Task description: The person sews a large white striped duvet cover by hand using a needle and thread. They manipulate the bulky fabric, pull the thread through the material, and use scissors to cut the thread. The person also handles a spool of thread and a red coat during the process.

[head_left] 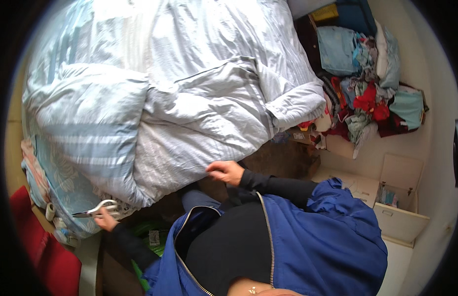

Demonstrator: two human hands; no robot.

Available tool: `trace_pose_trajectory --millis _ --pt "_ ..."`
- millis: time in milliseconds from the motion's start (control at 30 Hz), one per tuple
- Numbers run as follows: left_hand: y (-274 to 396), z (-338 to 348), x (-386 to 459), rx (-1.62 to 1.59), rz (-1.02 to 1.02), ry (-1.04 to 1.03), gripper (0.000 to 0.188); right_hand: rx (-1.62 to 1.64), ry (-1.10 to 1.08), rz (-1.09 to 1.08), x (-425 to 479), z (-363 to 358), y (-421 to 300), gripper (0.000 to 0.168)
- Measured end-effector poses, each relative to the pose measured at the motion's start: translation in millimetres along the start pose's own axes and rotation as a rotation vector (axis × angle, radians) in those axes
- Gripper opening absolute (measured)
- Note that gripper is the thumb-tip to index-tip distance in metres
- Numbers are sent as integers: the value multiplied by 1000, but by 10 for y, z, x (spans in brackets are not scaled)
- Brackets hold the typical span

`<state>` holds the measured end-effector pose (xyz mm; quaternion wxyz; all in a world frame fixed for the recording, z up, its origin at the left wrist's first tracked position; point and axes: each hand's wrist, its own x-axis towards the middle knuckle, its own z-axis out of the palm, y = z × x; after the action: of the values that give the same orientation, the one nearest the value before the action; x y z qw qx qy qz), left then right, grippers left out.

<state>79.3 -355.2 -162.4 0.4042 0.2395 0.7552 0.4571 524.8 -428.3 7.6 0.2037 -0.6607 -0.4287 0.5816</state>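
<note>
My left hand (107,220) holds a pair of scissors (110,207) by their white handles, with the dark blades pointing left over the blue floral cloth (68,185) at the bed corner. At the front edge of a crumpled white and grey duvet (199,148) is my right hand (227,174). Its fingers are bent and slightly blurred, and whether they pinch the fabric I cannot tell. A folded part of the bedding with blue-grey stripes (92,137) lies to the left of the duvet's pale middle.
Piled clothes (365,96) lie at the right beside the bed. Near the wall stands a white cabinet (399,218) with its lid raised. A red chair (55,255) is at lower left, with a green bag (155,236) beneath my left arm. A small roll (50,211) stands near the bed corner.
</note>
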Motion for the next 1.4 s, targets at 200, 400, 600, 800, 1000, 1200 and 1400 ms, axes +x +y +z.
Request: trace_pose_trajectory --millis 200,400,600,800,1000,1200,1400 --pt "908 1810 -2603 -47 -109 -665 36 181 -160 -219 -100 -381 -128 20" --pt "944 3275 -4001 83 75 -985 48 576 -151 -30 -466 -1848 769 22" --pt "476 4369 -5043 221 52 -1344 58 1037 -203 48 -1100 -3215 1603 27" --pt "557 5251 -5886 151 -139 -1596 60 1142 27 -33 -1467 -3860 2164 35" --pt "422 5628 -6209 316 -124 -1478 50 921 305 70 -1576 -4032 2286 50" --pt "321 5863 -6288 198 -340 -1593 50 1169 451 67 -1477 -4171 2453 74" --pt "404 5920 -5797 354 -37 -1275 19 1345 302 153 -1483 -4556 2418 57"
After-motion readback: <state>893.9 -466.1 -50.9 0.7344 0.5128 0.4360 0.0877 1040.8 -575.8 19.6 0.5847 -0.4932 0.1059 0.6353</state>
